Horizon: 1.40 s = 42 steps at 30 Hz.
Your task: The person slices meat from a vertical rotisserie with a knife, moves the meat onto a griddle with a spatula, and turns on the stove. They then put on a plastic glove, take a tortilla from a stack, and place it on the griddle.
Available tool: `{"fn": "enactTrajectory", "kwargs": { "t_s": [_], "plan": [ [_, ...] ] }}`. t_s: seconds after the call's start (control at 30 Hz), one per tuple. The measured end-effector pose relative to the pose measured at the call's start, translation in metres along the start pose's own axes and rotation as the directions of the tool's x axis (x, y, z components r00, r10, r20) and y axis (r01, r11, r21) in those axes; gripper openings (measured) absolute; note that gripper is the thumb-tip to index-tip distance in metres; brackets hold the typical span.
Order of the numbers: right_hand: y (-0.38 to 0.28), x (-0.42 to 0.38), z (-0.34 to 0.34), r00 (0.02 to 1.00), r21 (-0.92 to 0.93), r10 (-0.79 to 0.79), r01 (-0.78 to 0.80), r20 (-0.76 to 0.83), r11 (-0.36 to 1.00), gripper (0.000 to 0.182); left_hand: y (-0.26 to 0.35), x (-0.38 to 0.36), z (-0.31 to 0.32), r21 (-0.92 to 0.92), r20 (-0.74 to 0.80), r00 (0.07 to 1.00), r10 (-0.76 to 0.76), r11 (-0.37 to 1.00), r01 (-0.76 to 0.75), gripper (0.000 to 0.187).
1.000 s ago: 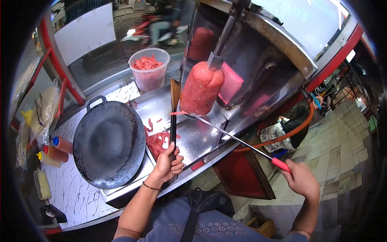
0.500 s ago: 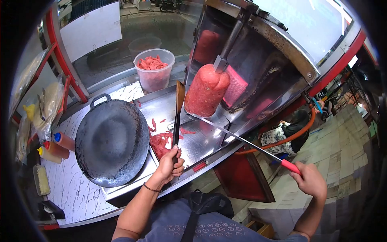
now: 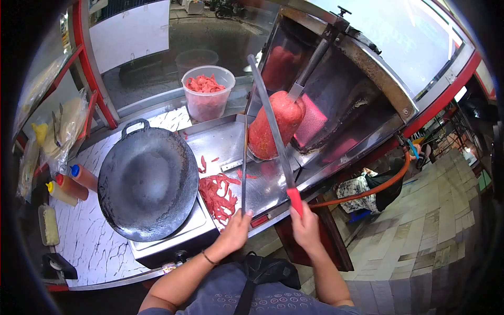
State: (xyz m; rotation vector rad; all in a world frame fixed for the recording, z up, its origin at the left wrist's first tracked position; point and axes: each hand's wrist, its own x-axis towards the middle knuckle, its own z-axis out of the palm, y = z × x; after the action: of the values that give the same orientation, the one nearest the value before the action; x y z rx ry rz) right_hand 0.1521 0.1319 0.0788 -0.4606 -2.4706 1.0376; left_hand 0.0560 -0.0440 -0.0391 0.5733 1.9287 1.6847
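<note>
My left hand is closed around the dark handle of a long spatula, held upright and edge-on over the metal tray. In my right hand is the red handle of a long knife. Its blade points up and away, crossing in front of the red meat block in this view. That block stands on a vertical spit at the back of the tray. Thin red meat shavings lie heaped on the tray, left of the spatula.
A black wok sits on a stove at left, with sauce bottles beyond it. Behind the tray stands a clear tub of meat strips. A metal grill housing surrounds the spit; an orange hose runs below.
My right hand has moved left, close to my left hand, and the knife has swung from low beside the meat to steeply upright. The spatula has turned edge-on and shifted slightly right.
</note>
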Motion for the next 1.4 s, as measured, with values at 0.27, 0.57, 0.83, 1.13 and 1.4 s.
{"fn": "enactTrajectory", "kwargs": {
  "t_s": [0.27,0.57,0.83,1.13,1.4],
  "plan": [
    [0.026,0.046,0.066,0.986,0.048,-0.135,0.14,-0.098,0.989,0.019,0.051,0.0,0.006,0.001,0.042,0.987,-0.155,0.988,0.155,0.045],
    [0.032,0.048,0.064,0.995,0.112,-0.08,0.073,0.063,0.991,0.024,0.042,0.015,0.008,0.007,-0.006,0.998,-0.058,0.998,0.058,0.048],
    [0.06,0.01,0.058,0.996,0.01,-0.018,0.018,0.082,1.0,0.025,0.033,0.034,0.012,-0.037,-0.061,0.994,0.09,0.995,-0.093,0.037],
    [0.084,-0.031,0.041,0.984,-0.033,0.05,-0.045,0.172,0.998,0.026,0.043,0.053,0.006,-0.113,-0.048,0.998,-0.026,0.993,0.02,0.039],
    [0.082,-0.049,-0.019,0.952,-0.09,0.071,-0.046,0.297,0.995,0.027,0.073,0.048,-0.019,-0.852,0.436,0.899,-0.046,0.3,0.429,0.038]
  ]
}}
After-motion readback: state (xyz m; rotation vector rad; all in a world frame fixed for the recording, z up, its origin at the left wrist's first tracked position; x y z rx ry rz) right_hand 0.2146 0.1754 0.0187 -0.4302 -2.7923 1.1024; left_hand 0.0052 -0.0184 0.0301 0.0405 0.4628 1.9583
